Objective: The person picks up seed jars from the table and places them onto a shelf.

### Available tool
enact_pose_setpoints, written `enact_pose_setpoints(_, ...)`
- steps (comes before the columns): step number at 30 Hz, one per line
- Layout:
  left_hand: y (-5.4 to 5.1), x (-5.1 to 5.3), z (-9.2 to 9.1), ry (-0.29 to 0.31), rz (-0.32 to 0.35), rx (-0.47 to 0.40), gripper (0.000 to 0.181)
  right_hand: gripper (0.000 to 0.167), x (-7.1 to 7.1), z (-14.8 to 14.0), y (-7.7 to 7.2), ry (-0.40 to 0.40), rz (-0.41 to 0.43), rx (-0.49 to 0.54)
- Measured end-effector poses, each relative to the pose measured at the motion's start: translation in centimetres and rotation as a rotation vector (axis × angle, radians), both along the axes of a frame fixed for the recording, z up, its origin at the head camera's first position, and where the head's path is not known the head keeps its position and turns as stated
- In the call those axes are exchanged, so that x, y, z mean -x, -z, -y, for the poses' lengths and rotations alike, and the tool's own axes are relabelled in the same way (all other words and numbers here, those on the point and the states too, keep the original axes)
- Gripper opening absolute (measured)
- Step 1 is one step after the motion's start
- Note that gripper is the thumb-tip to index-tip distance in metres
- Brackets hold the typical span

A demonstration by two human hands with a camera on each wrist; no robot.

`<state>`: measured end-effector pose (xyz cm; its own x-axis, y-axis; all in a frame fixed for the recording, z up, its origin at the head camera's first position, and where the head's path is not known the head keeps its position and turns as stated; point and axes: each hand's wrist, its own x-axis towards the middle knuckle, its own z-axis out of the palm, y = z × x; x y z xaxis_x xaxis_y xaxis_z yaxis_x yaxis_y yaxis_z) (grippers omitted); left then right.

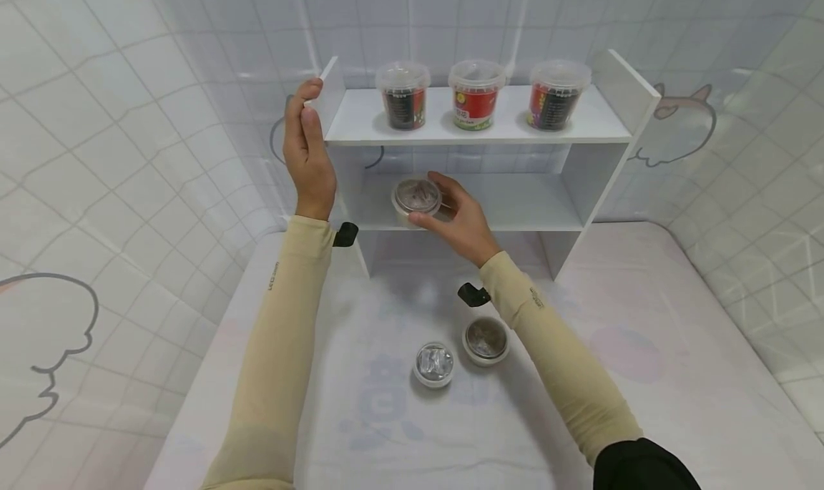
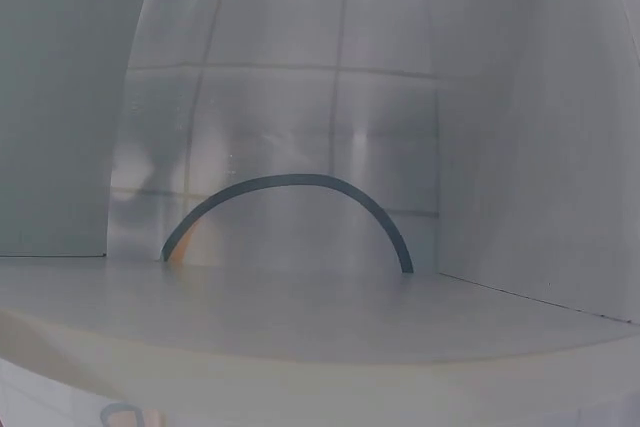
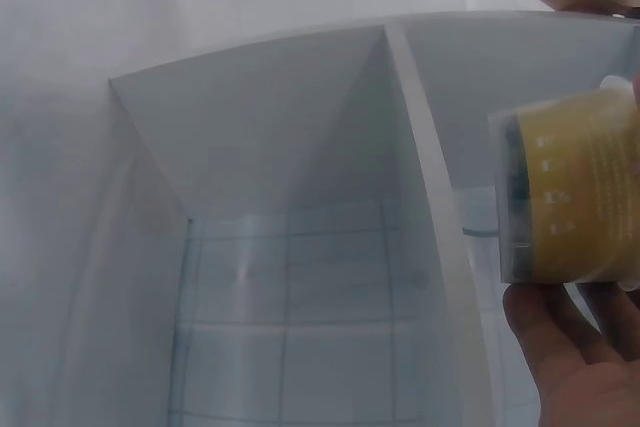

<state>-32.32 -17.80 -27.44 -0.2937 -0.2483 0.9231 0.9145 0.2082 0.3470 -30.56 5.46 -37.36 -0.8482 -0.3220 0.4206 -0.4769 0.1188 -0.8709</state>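
My right hand (image 1: 460, 222) holds a small plastic cup (image 1: 417, 197) with a clear lid, its thumb and fingers round the sides. The cup is at the left part of the middle shelf (image 1: 515, 189); the right wrist view shows its yellow label (image 3: 575, 187) and the fingers against it. Whether its base touches the board cannot be seen. My left hand (image 1: 310, 154) grips the upper front part of the left side panel (image 1: 331, 93) of the white shelf unit, between thumb and fingers. The left wrist view shows only the shelf's inside (image 2: 300, 307), not the hand.
Three lidded cups stand in a row on the top board: a left cup (image 1: 403, 100), a middle cup (image 1: 475, 100) and a right cup (image 1: 556, 100). Two more, a smaller-looking cup (image 1: 434, 365) and another cup (image 1: 486, 341), stand on the covered table (image 1: 386, 440) before the unit.
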Motion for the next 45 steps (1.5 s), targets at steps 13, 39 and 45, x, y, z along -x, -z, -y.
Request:
enact_pose_setpoints(13, -0.1, 0.0, 0.1, 0.004, -0.009, -0.004, 0.032, 0.084, 1.4, 1.6, -0.5, 0.018, 0.059, -0.03)
enact_pose_setpoints(39, 0.0, 0.2, -0.1, 0.003, -0.014, -0.011, 0.032, 0.081, 2.5, 2.0, -0.6, -0.011, 0.145, -0.11)
enact_pose_setpoints(45, 0.0, 0.1, 0.0, -0.004, -0.011, -0.012, 0.032, 0.083, 2.6, 2.1, -0.7, -0.003, 0.166, -0.128)
